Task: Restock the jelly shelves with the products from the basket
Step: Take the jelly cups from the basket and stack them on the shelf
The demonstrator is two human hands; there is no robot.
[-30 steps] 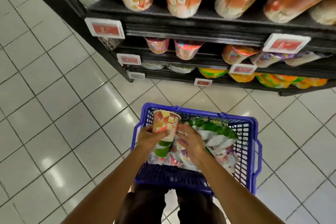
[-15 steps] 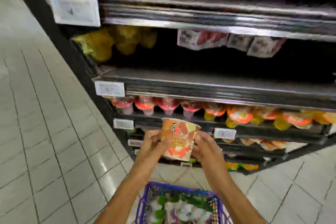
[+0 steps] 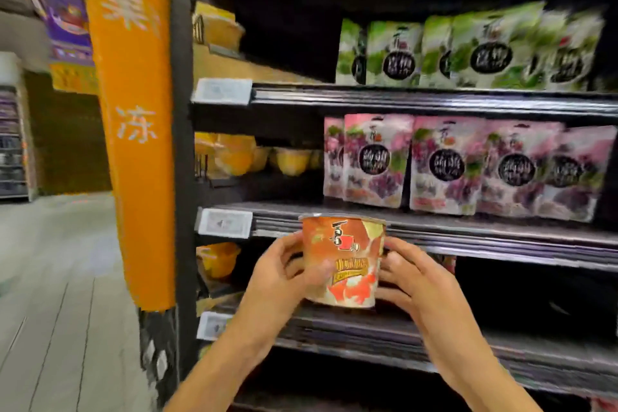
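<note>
Jelly cup clamped between both hands, upright, in front of the shelf edge.

Tapered tub, orange-red print with white patches, red logo square near top, foil lid rim visible; text blurred. Left hand wrapped on its left side, thumb across the front; right hand pressed on the right side, fingers behind. Pink-purple jelly pouches standing in a row on the shelf above the cup, green pouches one level higher. Yellow cups at the left end of the pink row's level. Price tags clipped on shelf fronts. Orange vertical banner on the rack's end post. Pale floor to the left, aisle beyond blurred.
</note>
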